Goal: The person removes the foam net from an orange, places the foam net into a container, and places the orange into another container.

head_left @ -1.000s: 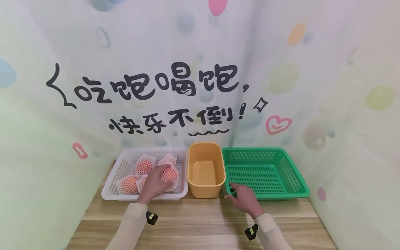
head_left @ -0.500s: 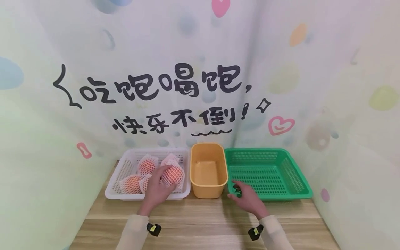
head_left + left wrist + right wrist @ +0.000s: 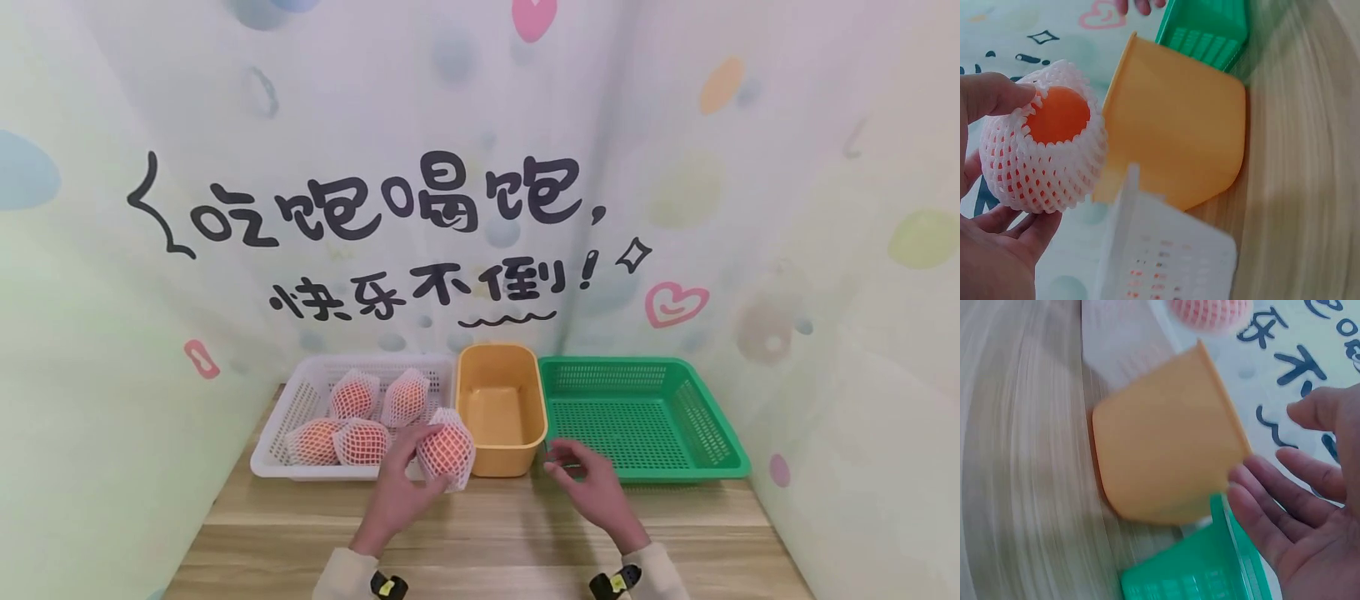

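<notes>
My left hand (image 3: 401, 496) grips a round orange-red fruit (image 3: 447, 452) in a white foam net, held up in front of the gap between the white basket (image 3: 262, 458) and the yellow bin (image 3: 498, 461). In the left wrist view, the thumb lies on the bare orange skin (image 3: 1060, 115) at the net's opening, with fingers beneath. My right hand (image 3: 594, 492) holds nothing; its fingers are relaxed near the front left corner of the green basket (image 3: 652, 477). Several more netted fruits (image 3: 362, 442) lie in the white basket.
The two baskets and the bin stand side by side along the back of a wooden table (image 3: 480, 533). Behind them hangs a printed curtain (image 3: 465, 100), and similar pale walls close off both sides.
My left hand has lifted the netted fruit out of the white basket and brought it right and nearer. My right hand has drawn slightly back from the green basket's corner.
</notes>
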